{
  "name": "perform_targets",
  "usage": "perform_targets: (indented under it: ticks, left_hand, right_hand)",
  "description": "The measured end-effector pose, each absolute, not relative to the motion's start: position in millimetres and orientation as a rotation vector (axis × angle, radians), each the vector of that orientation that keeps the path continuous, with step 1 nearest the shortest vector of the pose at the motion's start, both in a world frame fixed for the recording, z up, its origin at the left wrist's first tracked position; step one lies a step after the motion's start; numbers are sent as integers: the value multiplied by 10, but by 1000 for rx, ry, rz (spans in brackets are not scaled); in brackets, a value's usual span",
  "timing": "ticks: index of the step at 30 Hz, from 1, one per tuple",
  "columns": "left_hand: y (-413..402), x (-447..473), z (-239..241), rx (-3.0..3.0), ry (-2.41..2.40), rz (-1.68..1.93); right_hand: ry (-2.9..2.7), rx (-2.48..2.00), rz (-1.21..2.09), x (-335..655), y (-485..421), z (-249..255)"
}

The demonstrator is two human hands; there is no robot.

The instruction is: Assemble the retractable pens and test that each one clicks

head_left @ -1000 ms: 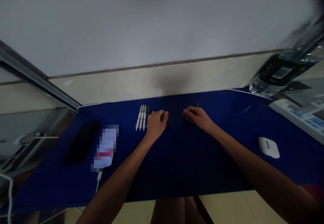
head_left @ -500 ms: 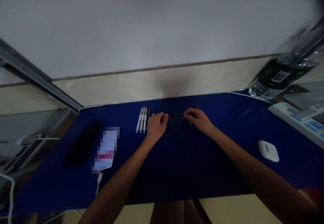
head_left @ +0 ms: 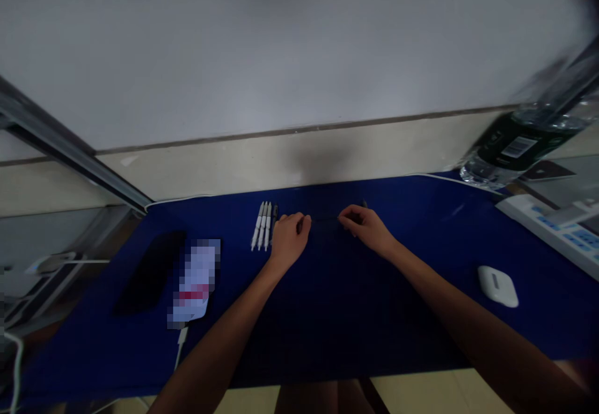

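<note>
My left hand is closed, thumb and fingers together, resting over the blue table cover. Opposite it, my right hand makes a pinch. A thin dark rod, hard to see against the cloth, spans the gap between both sets of fingertips. Its kind is too dim to tell. Three white-and-grey pens lie side by side just left of my left hand. A dark pen lies beside them, partly hidden by that hand. Behind my right hand shows the end of a small dark object.
On the left lie a lit phone with a white cable and a dark flat object. To the right are a white earbud case, a large water bottle and a white-and-blue device. A wall rises behind the table.
The whole view has shifted slightly, with the table lower in the picture. Both hands keep nearly the same pose and spacing.
</note>
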State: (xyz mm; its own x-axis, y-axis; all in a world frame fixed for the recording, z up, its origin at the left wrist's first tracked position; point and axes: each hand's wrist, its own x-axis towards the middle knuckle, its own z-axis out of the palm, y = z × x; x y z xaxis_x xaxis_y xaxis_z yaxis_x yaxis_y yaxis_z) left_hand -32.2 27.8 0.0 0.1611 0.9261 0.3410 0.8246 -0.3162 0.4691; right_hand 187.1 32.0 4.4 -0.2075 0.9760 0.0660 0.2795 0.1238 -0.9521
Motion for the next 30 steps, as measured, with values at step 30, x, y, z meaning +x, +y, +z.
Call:
perform_targets:
  ticks: [30]
  left_hand:
    - [274, -313, 14, 2229, 1698, 886]
  right_hand:
    - [-1651, -1224, 1158, 1875, 343, 19]
